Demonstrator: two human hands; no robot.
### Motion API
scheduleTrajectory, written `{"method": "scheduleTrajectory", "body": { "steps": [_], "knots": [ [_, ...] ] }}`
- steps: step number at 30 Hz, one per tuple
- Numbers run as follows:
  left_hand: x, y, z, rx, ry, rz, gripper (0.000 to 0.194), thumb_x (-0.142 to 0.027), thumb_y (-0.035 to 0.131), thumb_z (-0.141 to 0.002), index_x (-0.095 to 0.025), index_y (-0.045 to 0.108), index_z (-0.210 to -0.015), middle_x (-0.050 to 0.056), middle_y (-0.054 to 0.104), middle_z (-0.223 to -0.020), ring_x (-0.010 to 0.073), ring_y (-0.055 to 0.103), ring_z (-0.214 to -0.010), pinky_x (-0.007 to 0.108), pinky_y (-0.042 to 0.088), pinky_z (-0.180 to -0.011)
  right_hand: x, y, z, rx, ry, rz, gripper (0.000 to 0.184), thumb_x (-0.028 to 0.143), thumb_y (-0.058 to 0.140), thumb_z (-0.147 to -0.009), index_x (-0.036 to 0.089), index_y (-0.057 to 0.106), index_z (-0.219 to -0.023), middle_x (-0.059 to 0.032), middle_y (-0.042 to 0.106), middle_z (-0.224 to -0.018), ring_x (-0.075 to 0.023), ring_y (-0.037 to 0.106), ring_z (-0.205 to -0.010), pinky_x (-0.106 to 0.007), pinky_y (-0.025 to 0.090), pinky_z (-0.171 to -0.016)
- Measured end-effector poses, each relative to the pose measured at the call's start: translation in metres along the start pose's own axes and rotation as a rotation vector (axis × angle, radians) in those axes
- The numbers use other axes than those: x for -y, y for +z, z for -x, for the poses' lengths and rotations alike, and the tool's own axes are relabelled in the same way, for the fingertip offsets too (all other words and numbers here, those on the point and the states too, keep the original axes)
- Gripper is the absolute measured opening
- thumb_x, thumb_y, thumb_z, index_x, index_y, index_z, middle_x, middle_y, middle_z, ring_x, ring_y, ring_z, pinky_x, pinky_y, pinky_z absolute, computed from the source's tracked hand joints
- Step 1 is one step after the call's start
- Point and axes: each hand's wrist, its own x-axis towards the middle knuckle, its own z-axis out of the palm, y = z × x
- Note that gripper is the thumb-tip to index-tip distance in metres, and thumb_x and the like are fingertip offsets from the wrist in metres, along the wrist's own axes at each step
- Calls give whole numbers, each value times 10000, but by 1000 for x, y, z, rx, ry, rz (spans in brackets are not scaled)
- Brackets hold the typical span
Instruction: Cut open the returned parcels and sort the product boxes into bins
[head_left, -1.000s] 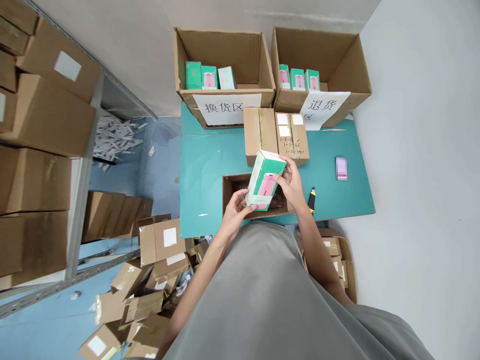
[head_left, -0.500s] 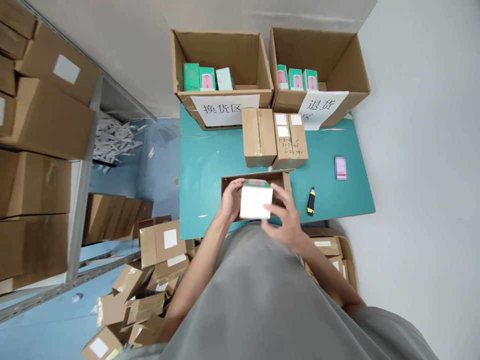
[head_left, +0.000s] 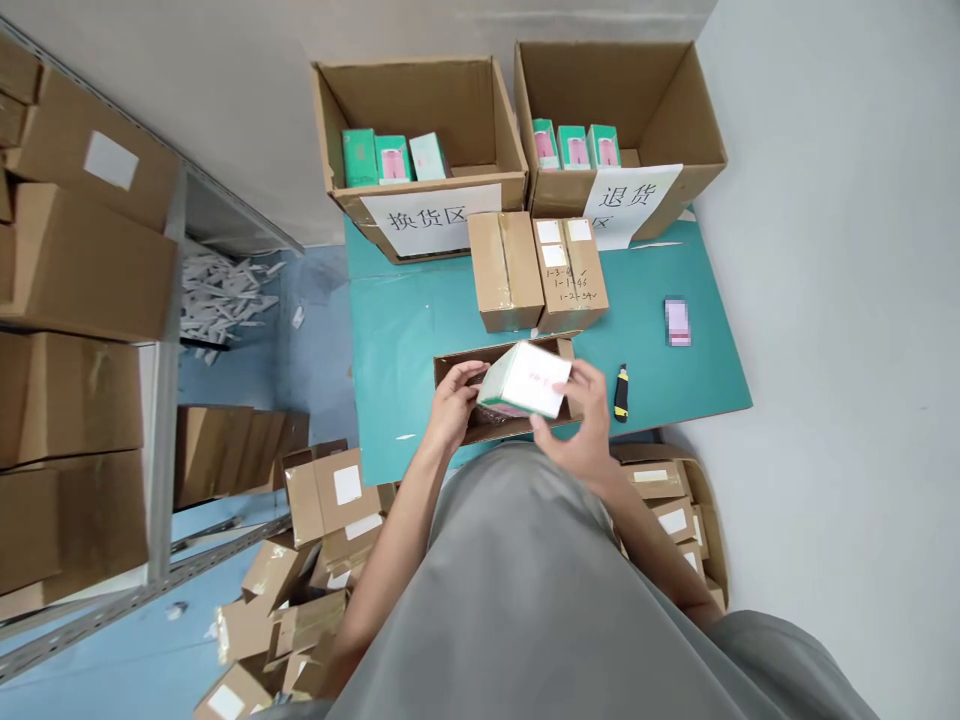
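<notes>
A small white-and-green product box [head_left: 536, 378] is held tilted above an open, narrow cardboard box [head_left: 495, 432] at the table's front edge. My right hand [head_left: 581, 425] grips its right end, the thumb below and the fingers on the white end face. At its left corner, the curled fingers of my left hand [head_left: 452, 405] touch the product box. Clear plastic wrap shows inside the cardboard box beneath. To the right, a black-and-yellow utility knife [head_left: 622, 393] lies on the green tabletop [head_left: 405, 340].
Two sealed cartons [head_left: 507, 270] stand beyond my hands. Behind them are a left open carton [head_left: 420, 85] and a right open carton [head_left: 607, 75], each holding green boxes and bearing a paper sign. A pixelated pink item [head_left: 677, 322] lies right. Loaded shelving [head_left: 161, 440] and piled cartons [head_left: 300, 620] occupy the left.
The product box has turned and tilted, its white end now facing up and right, and it has shifted slightly right. My right hand has closed around its right end. The view has shifted a little.
</notes>
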Motion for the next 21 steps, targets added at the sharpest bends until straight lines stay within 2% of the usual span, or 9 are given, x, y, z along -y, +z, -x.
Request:
{"method": "scheduleTrajectory", "body": {
  "steps": [3,5,10,13,16,19,21],
  "knots": [
    [8,-8,10,97,15,12,622,-254,935,-677,-221,726,-1262,112,776,-1329,231,733,-1035,350,587,-913,-14,0,-22,-64,246,-162,471,406,770,-998,300,560,-1406,-148,606,-1507,-316,701,-1362,-505,667,-1083],
    [9,-12,19,149,21,30,739,-290,1041,-642,-221,725,-1306,113,779,-1295,230,737,-1053,335,595,-916,-23,-1,-34,-76,369,-273,474,510,738,-1028,288,553,-1403,-137,647,-1467,-292,720,-1312,-454,665,-1063],
    [-5,-14,39,216,30,18,737,-361,1101,-662,-225,756,-1299,63,768,-1103,199,728,-988,315,604,-906,-44,-6,-53,-78,564,-324,561,696,725,-1005,286,605,-1369,-117,706,-1437,-306,696,-1361,-429,667,-1055],
    [-19,-8,45,216,82,9,723,-406,1089,-696,-245,757,-1318,51,751,-1093,203,719,-987,328,606,-917,-55,-7,-58,-3,689,-359,606,774,719,-980,272,657,-1314,-108,748,-1392,-284,753,-1226,-369,706,-872],
    [-37,1,42,174,186,18,760,-406,1100,-677,-272,746,-1335,50,736,-1150,214,716,-1053,319,599,-939,-62,-2,-59,114,839,-386,650,829,678,-984,247,689,-1271,-109,784,-1296,-228,807,-974,-291,668,-678],
    [-56,11,33,142,288,36,771,-414,1106,-672,-289,742,-1340,46,723,-1164,214,705,-1101,307,590,-957,-64,5,-56,197,950,-429,668,827,630,-1025,207,716,-1260,-128,789,-1239,-174,798,-753,-270,647,-620],
    [-67,15,24,134,323,38,753,-447,1100,-687,-291,748,-1334,43,715,-1147,218,698,-1124,313,585,-986,-63,9,-50,227,1018,-445,672,807,629,-1042,178,729,-1256,-163,780,-1259,-171,791,-685,-281,655,-599]
  ]
}}
